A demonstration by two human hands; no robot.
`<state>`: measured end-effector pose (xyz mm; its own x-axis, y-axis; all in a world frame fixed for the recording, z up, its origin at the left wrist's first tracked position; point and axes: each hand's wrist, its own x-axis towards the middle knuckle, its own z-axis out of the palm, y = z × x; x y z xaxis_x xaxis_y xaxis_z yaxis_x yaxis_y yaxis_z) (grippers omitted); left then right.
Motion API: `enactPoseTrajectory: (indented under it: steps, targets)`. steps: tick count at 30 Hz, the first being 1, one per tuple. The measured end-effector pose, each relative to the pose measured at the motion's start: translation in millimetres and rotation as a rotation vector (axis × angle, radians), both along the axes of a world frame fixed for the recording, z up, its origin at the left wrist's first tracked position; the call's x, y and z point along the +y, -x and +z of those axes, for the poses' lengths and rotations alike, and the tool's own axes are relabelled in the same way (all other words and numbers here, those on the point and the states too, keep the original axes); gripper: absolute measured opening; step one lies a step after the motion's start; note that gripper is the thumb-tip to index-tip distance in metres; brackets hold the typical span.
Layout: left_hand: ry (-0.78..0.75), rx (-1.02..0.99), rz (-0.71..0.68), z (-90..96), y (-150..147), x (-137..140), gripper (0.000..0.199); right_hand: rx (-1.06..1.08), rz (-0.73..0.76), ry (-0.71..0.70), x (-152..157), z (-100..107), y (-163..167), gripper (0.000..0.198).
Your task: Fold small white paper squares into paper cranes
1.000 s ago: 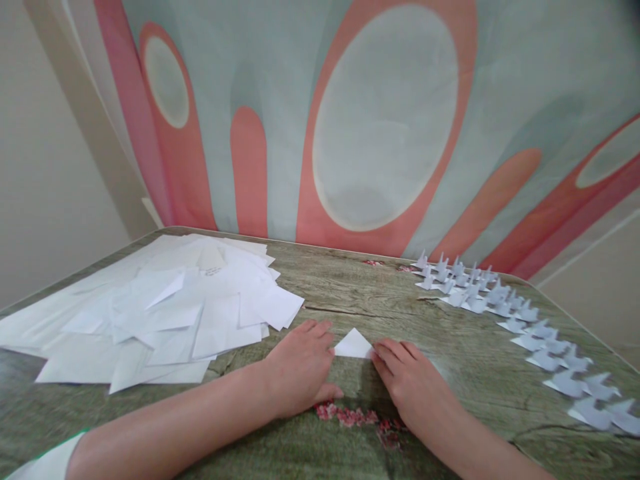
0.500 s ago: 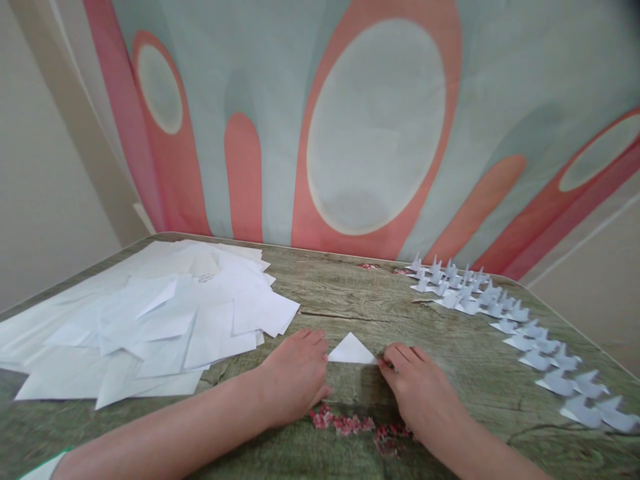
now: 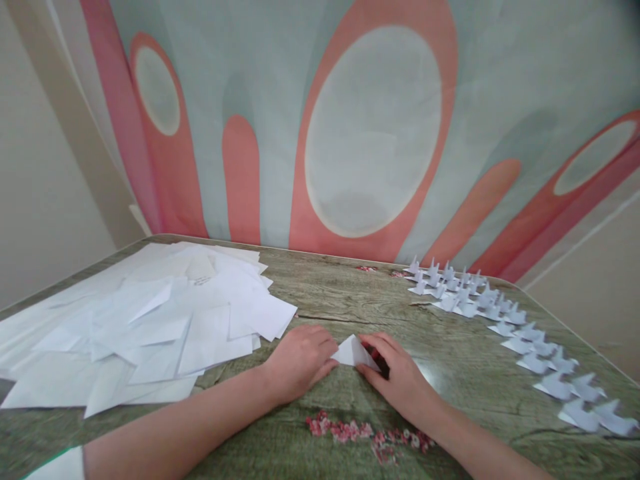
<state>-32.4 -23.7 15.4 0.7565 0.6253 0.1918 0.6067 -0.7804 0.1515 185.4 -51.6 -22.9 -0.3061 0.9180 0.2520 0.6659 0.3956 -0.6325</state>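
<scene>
A small folded paper triangle (image 3: 346, 351) lies between my hands near the middle of the table, point facing away from me. A fold line runs down from its tip, and the right part is raised. My left hand (image 3: 303, 357) has its fingers and thumb closed at the left corner. On the other side, my right hand (image 3: 395, 373) curves round the right part, its forefinger and thumb gripping it. The fingers partly hide both corners.
A spread pile of white paper sheets (image 3: 205, 327) covers the table's left side. Rows of folded paper birds (image 3: 533, 333) stand along the right. Pink blossoms are printed on the wood-patterned table surface (image 3: 330, 280). A patterned curtain (image 3: 280, 100) hangs behind.
My right hand has moved in from the triangle's right corner and lifted that side, so a crease now shows. My left hand has closed in on the left corner.
</scene>
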Motion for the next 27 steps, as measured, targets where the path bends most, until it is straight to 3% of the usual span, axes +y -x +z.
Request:
enactPoseTrajectory:
  steps: [7,12,18,24,27]
  targets:
    - [0.068,-0.191,-0.005,-9.3,1,3,0.034,0.067,0.005,-0.048,-5,-1,0,0.036]
    - [0.015,-0.186,-0.081,-12.1,2,6,0.019,0.017,0.13,-0.135,-11,7,3,0.029]
    - [0.017,-0.266,-0.091,-13.1,6,10,0.017,-0.092,0.195,-0.283,-9,17,0,0.033]
    - [0.07,-0.296,-0.069,-14.8,7,14,0.017,-0.105,0.293,-0.222,-11,18,-4,0.043]
    - [0.047,-0.263,-0.048,-13.3,6,13,0.017,-0.072,0.285,-0.2,-11,18,-3,0.039]
